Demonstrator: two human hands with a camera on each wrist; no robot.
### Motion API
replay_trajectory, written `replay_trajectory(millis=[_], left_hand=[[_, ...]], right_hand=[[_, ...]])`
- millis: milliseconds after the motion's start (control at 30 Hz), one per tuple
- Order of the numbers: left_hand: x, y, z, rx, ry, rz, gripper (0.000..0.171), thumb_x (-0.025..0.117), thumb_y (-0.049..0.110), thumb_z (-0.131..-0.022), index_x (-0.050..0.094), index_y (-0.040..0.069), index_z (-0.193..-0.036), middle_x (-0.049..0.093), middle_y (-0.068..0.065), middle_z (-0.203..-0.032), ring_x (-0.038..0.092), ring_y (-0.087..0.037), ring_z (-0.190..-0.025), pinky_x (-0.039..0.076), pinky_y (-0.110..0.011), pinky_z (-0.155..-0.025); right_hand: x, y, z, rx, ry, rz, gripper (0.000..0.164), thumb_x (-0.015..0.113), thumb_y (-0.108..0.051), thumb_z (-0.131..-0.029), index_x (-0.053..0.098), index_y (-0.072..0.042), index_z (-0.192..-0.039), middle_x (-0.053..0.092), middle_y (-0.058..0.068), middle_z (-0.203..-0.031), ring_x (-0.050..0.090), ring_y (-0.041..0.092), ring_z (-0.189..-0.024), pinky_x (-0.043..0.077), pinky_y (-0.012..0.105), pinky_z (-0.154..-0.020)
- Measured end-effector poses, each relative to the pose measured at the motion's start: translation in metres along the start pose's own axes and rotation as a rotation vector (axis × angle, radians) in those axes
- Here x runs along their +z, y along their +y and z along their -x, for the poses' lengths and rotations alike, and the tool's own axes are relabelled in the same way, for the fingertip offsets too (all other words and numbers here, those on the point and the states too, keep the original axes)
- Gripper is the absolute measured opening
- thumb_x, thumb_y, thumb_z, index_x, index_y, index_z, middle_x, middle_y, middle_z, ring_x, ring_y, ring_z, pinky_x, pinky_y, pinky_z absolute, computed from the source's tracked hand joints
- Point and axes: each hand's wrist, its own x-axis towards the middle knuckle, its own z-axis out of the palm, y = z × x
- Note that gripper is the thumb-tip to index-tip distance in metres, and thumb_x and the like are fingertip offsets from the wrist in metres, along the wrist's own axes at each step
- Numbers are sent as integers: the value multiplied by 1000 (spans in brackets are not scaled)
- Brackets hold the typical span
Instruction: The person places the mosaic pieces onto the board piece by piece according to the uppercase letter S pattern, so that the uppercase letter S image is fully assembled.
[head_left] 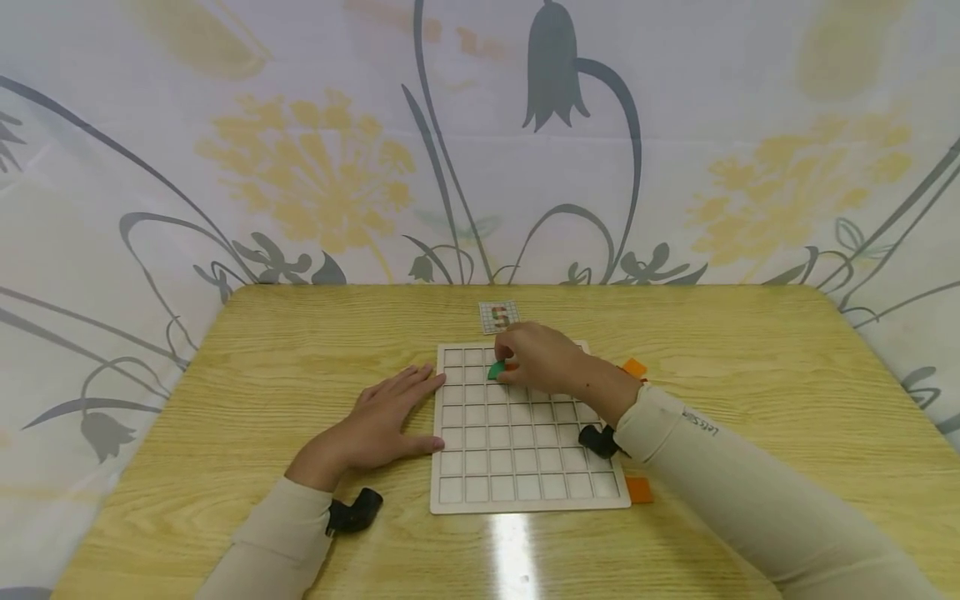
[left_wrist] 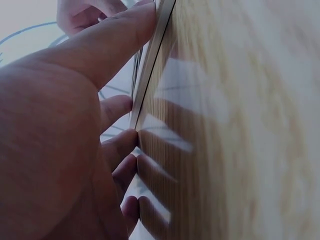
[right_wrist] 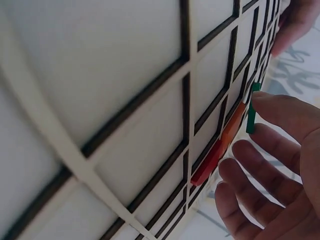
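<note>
A square white board [head_left: 528, 505] with a grid of raised lines lies on the table. Over its upper rows my right hand [head_left: 543, 358] pinches a small green tile [head_left: 495, 371] between thumb and forefinger. The right wrist view shows the tile [right_wrist: 252, 117] edge-on, its other fingers loosely bent. Beside it, a red tile [right_wrist: 206, 165] and an orange tile [right_wrist: 233, 127] sit in the grid. My left hand [head_left: 386, 425] rests on the table, fingers spread, with thumb [left_wrist: 125, 37] and fingertips at the board's left edge.
Behind the board lies a small printed card [head_left: 491, 317] showing a coloured shape on a grid. Orange pieces [head_left: 640, 490] show past the board's right edge, partly behind the right arm. A flower-patterned curtain [head_left: 465, 167] hangs behind the wooden table [head_left: 750, 350].
</note>
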Motion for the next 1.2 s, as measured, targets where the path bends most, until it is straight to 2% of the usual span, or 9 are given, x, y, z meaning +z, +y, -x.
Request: replay_trajectory(millis=[367,700,1200], left_hand=[[-2,3,-2,-16,-9,-3,86,71,50,-90,29,22,-160,19,-6,-168,14,-32,-156,15,-67,-116],[2,2,-1,-23,-17,9,86,70,51,-90,28,23,-160,18,-5,-168,13,-32,-156,14,-66,-116],[1,1,1,-16,1,2,86,70,51,-90,29,22,-160,20,-6,-168,15,-32,-156,16,-66,-115]], right_hand=[[3,3,-3,-6,0,-9,15,77,-26,-90,70,-14,-95,66,1,-101,59,15,-87,51,31,-76],[5,6,-2,-4,-33,-62,14,77,-26,-90,70,-15,-96,65,1,-104,63,17,-98,53,34,-82],[4,8,-3,-30,-46,-64,13,77,-24,-90,71,-15,-96,66,2,-108,63,20,-104,54,37,-88]])
